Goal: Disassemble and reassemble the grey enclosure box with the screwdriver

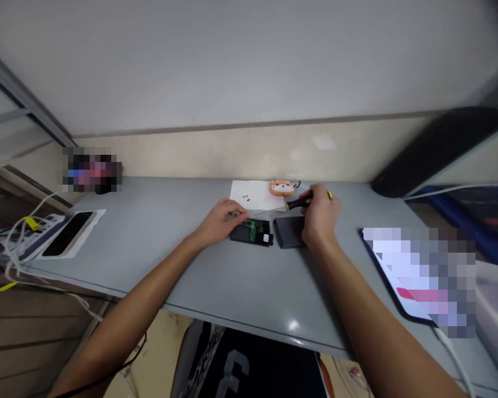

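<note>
My left hand [223, 220] rests on the grey table [157, 243] with its fingers curled against the left end of an opened black device [253, 231] that shows a green circuit board. My right hand [320, 216] is closed around a black and yellow screwdriver [302, 201], which points left above the table. Under that hand lies a dark grey cover [288, 231], just right of the device. Behind both lies a white sheet of paper [255, 195] with two tiny dark screws on it.
An orange animal-shaped toy [281, 188] sits at the paper's far right corner. A tablet [402, 271] lies at the right. A phone on a white sheet [68, 233] and a power strip with cables [29, 232] sit at the left edge. A dark curved object [431, 149] stands back right.
</note>
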{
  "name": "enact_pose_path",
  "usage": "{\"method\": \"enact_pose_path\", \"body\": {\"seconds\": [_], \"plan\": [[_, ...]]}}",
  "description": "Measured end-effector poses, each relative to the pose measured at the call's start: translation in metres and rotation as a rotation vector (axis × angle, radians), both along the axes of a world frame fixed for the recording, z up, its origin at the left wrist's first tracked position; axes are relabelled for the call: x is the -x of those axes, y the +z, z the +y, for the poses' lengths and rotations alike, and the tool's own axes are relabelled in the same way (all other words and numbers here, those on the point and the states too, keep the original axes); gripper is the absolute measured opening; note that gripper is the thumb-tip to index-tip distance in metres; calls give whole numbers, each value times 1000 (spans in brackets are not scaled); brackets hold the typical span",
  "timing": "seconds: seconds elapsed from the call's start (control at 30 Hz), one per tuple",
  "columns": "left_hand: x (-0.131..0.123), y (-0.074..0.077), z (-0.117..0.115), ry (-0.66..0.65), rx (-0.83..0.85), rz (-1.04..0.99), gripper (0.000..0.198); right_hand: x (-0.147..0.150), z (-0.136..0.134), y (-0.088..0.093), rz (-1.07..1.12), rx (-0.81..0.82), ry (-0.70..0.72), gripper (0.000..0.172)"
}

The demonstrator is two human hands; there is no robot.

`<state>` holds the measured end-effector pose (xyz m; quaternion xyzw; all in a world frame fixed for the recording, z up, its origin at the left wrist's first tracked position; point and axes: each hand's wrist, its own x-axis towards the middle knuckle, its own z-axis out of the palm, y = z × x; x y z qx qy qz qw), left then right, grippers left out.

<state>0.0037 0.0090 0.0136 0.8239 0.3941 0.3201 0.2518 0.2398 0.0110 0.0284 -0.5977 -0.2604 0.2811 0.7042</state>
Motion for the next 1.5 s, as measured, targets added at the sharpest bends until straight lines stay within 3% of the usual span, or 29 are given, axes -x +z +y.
{"method": "enact_pose_path", "body": {"seconds": [0.1, 0.23, 0.4, 0.53, 0.63, 0.83, 1.0, 1.13, 1.27, 1.5], "plan": [[-11, 7, 13, 66, 21, -11, 23, -4, 0, 3, 7, -40, -32, 22], [-36, 10, 46, -90, -50, 106, 20, -9, -1, 7, 20, -50, -101, 21], [-58, 4, 84, -73, -154, 304, 22, -13, -4, 12, 31, -44, -119, 20], [-60, -6, 92, -77, -171, 335, 25, -15, -4, 11, 47, -30, -117, 20], [-54, -6, 90, -99, -202, 356, 25, -14, -3, 11, 63, -38, -119, 21], [-25, 13, 62, -63, -147, 199, 36, -10, -6, 17, 45, -49, -104, 22], [9, 11, 29, -24, -9, 166, 43, 0, -11, 21, -89, -49, 82, 26], [29, 4, 24, 43, 30, 179, 46, 13, -18, 22, -371, -140, 281, 33], [30, 8, 23, 45, 51, 156, 48, 21, -24, 21, -540, -143, 392, 37], [17, 15, 8, -68, 0, 244, 49, 22, -23, 14, -590, -129, 439, 39]]}}
